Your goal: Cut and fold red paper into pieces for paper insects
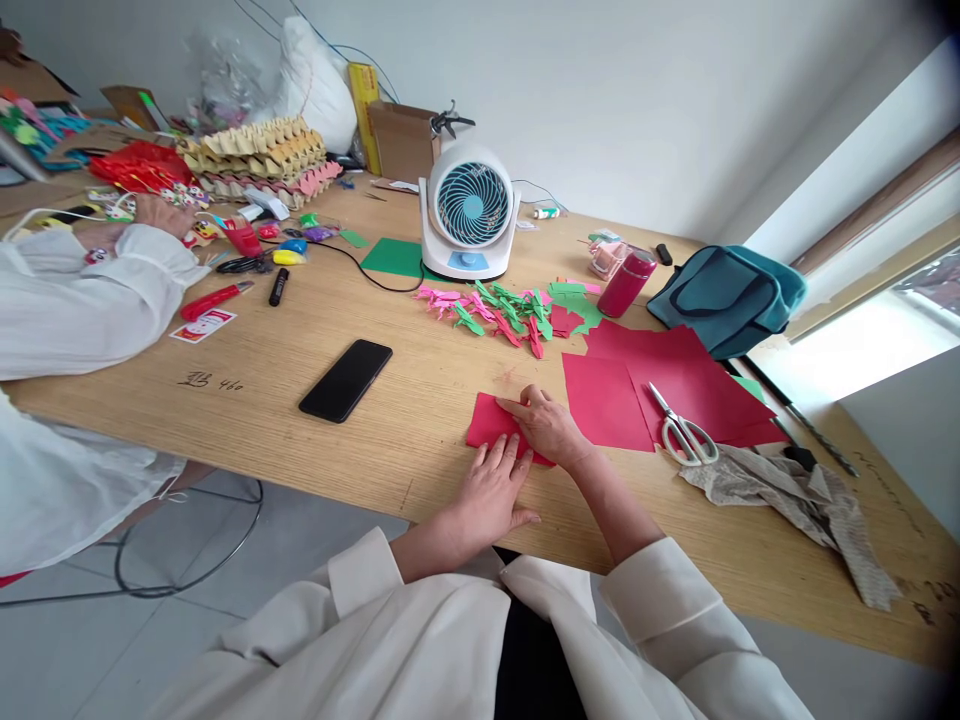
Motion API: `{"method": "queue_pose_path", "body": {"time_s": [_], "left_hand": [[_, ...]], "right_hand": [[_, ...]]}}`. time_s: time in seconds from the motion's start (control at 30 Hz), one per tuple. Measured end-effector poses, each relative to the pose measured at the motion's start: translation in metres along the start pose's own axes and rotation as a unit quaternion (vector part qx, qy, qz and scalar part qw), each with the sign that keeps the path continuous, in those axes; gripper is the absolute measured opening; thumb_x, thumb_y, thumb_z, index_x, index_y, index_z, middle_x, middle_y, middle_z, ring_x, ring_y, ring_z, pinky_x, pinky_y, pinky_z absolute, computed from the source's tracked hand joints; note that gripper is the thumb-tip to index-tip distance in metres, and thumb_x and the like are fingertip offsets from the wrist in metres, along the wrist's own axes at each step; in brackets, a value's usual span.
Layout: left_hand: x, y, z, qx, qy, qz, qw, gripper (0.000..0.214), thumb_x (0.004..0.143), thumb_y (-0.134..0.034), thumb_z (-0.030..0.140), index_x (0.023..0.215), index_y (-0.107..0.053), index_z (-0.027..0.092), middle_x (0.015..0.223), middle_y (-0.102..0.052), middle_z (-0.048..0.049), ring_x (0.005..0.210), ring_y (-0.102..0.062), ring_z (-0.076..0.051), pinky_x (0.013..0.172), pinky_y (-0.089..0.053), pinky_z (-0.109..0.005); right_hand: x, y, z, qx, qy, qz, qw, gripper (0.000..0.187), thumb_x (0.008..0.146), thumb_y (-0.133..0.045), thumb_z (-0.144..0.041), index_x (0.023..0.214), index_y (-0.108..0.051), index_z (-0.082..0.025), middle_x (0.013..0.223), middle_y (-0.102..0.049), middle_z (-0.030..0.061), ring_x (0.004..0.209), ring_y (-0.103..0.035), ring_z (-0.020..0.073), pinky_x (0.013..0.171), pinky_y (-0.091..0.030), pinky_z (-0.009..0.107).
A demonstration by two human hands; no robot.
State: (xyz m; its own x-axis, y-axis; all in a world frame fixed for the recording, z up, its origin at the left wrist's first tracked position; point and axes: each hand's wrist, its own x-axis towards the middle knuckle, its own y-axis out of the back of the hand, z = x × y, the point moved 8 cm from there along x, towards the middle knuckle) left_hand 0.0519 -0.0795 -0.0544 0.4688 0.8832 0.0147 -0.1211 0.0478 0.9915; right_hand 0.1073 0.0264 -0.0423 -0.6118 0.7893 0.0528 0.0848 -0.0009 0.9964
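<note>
A small folded-looking piece of red paper lies on the wooden table near its front edge. My left hand rests on its near edge, fingers stretched out and lying flat. From the right, my right hand presses on the same paper with bent fingers drawn together, one digit pointing left across it. The hands hide part of the paper. Just to the right lie a red paper sheet and a larger red sheet. White-handled scissors rest open on the large sheet.
Pink, green and red paper cutouts lie before a white fan. A black phone lies left. A red bottle, teal bag and grey cloth are right. Another person's hand works among small items at left.
</note>
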Motion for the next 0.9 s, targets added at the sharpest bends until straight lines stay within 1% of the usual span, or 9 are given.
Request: {"method": "queue_pose_path", "body": {"time_s": [0.23,0.3,0.43,0.6,0.77,0.9], "left_hand": [[0.001,-0.001,-0.001,-0.005,-0.007,0.001,1.000,0.084,0.082,-0.055,0.066,0.146,-0.038,0.013,0.151,-0.038,-0.0220,0.140,-0.035,-0.036,0.111,-0.028,-0.049],[0.000,-0.002,-0.002,-0.006,-0.012,-0.001,1.000,0.085,0.082,-0.055,0.066,0.146,-0.038,0.012,0.152,-0.038,-0.0220,0.140,-0.034,-0.036,0.113,-0.025,-0.051],[-0.002,-0.005,-0.003,-0.005,-0.019,0.005,1.000,0.090,0.081,-0.053,0.070,0.148,-0.035,0.012,0.154,-0.033,-0.0227,0.144,-0.026,-0.037,0.116,-0.016,-0.055],[-0.005,-0.011,-0.004,-0.010,-0.023,0.012,1.000,0.090,0.082,-0.047,0.072,0.149,-0.032,0.014,0.157,-0.026,-0.0218,0.147,-0.021,-0.036,0.116,-0.016,-0.056],[-0.009,-0.014,-0.008,-0.009,-0.014,0.018,1.000,0.090,0.083,-0.048,0.070,0.151,-0.029,0.014,0.158,-0.022,-0.0243,0.147,-0.017,-0.039,0.115,-0.018,-0.057],[-0.020,-0.012,-0.020,0.000,0.015,0.025,1.000,0.090,0.083,-0.051,0.067,0.151,-0.028,0.013,0.158,-0.021,-0.0256,0.147,-0.016,-0.039,0.116,-0.016,-0.057]], "right_hand": [[-0.001,-0.003,-0.001,-0.019,0.013,0.001,1.000,0.049,0.095,-0.049,-0.024,0.143,-0.048,-0.031,0.114,-0.050,0.0123,0.095,-0.050,0.0236,0.087,-0.043,0.032],[-0.002,-0.003,0.000,-0.020,0.010,0.001,1.000,0.049,0.095,-0.048,-0.025,0.144,-0.047,-0.032,0.115,-0.049,0.0125,0.096,-0.049,0.0240,0.087,-0.044,0.032],[-0.003,-0.005,0.000,-0.026,0.003,-0.003,1.000,0.049,0.096,-0.046,-0.027,0.145,-0.046,-0.033,0.116,-0.049,0.0125,0.096,-0.049,0.0245,0.087,-0.044,0.033],[-0.003,-0.005,0.000,-0.027,0.002,-0.007,1.000,0.049,0.097,-0.044,-0.029,0.146,-0.044,-0.032,0.115,-0.049,0.0129,0.096,-0.049,0.0248,0.087,-0.044,0.033],[-0.003,-0.005,-0.001,-0.021,0.004,-0.008,1.000,0.048,0.098,-0.043,-0.028,0.146,-0.044,-0.031,0.116,-0.049,0.0129,0.097,-0.048,0.0249,0.088,-0.043,0.033],[-0.003,-0.006,0.000,-0.019,0.007,0.002,1.000,0.048,0.099,-0.040,-0.025,0.146,-0.044,-0.032,0.117,-0.049,0.0123,0.097,-0.048,0.0244,0.089,-0.043,0.033]]}}
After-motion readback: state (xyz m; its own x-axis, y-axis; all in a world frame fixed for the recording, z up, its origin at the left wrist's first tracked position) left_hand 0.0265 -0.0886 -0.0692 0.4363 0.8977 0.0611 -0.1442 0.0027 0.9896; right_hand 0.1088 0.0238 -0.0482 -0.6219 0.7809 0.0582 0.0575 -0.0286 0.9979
